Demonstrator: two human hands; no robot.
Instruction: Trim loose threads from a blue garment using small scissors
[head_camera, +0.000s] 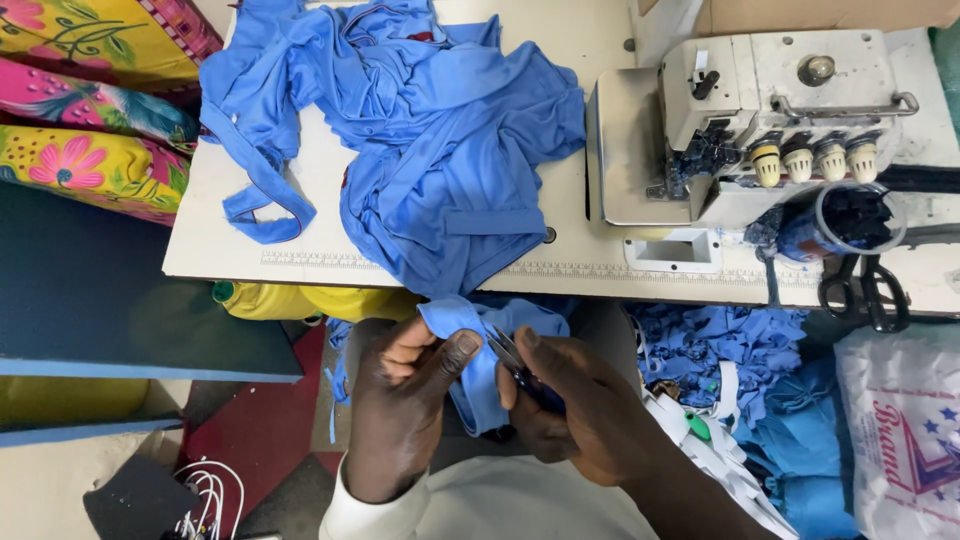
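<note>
Blue strip (478, 360), below the table (590, 35) edge, hangs lengthwise toward us, pinched by our left hand (405, 400). Our right hand (570, 400) grips one snips (508, 352), tips pointing up-left at it; one scissors (865, 290) lies by one machine (760, 120).

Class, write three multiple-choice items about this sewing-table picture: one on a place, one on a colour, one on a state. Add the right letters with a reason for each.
1. Where do the black scissors lie?
A. on the table's right end, below the sewing machine
B. on the floor
C. on top of the blue garment pile

2. What colour is the fabric piece held in the hands?
A. yellow
B. blue
C. white

3. What is the right hand doing?
A. resting flat on the table
B. holding small thread snips at the fabric
C. hanging empty

Answers: A, they lie by the table edge near the machine; B, it matches the pile; B, the metal blades show between its fingers, while the left hand pinches the cloth.
</note>
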